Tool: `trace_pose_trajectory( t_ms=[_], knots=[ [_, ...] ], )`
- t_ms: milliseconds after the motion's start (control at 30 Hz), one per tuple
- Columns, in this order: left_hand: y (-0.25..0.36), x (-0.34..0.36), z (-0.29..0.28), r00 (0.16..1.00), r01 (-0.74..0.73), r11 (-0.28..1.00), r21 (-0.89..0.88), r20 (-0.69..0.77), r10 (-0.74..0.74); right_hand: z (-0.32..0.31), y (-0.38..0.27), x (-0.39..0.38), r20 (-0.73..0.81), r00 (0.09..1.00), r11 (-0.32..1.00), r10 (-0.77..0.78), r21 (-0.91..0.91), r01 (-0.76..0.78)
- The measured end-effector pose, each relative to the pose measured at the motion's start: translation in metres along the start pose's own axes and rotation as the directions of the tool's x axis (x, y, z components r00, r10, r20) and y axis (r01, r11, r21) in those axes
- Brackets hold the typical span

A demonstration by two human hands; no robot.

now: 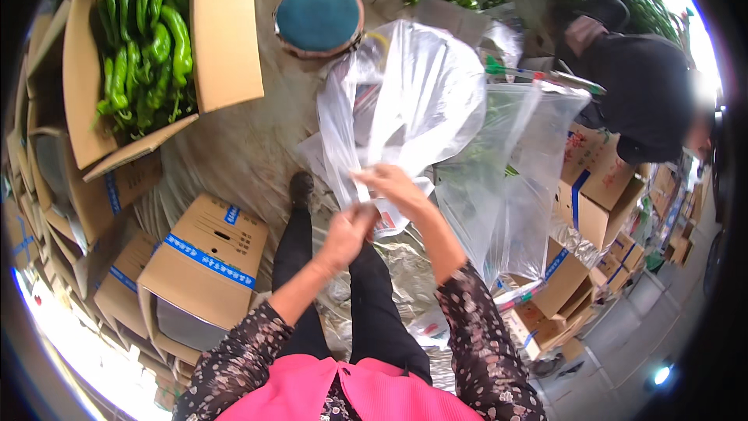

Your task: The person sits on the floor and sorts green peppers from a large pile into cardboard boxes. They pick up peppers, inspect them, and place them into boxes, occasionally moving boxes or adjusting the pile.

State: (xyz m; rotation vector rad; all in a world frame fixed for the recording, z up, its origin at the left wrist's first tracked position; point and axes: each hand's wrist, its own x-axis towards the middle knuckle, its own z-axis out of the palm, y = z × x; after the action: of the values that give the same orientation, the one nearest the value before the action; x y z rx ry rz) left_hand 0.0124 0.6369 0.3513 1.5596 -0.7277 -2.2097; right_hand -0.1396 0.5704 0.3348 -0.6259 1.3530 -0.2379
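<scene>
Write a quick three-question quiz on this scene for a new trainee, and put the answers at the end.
1. Multiple choice: what do the left hand and the right hand hold?
A) a pair of scissors
B) a whitish plastic bag
C) a metal bowl

2. True or false: the green peppers at the upper left lie in an open cardboard box.

3. Fill the gap: another person, in dark clothing, is near the ____ edge of the picture.

Key: 1. B; 2. True; 3. right
</scene>
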Motion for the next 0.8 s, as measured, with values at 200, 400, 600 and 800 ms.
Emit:
trace_pose_trajectory(
  t_ms=[200, 400, 600, 800],
  knots=[
    [-0.01, -0.071, 0.01, 0.989, -0.145, 0.878, 0.456, 0.052, 0.136, 0.024, 0.042, 0.022, -0.062, 0.995, 0.639, 0.08, 0.769, -0.003],
    [0.043, -0.111, -0.011, 0.934, -0.339, 0.895, 0.29, 0.214, 0.285, 0.013, -0.048, -0.112, -0.372, 0.925, 0.861, -0.076, 0.444, 0.249],
    [0.023, -0.134, -0.119, 1.0, 0.009, 0.979, 0.203, 0.021, -0.014, 0.094, -0.054, -0.299, -0.427, 0.89, 0.847, -0.158, 0.405, 0.345],
    [-0.029, -0.109, -0.209, 0.883, 0.458, 0.887, 0.056, -0.139, -0.448, 0.151, -0.042, -0.401, -0.423, 0.872, 0.706, -0.246, 0.538, 0.46]
  ],
)
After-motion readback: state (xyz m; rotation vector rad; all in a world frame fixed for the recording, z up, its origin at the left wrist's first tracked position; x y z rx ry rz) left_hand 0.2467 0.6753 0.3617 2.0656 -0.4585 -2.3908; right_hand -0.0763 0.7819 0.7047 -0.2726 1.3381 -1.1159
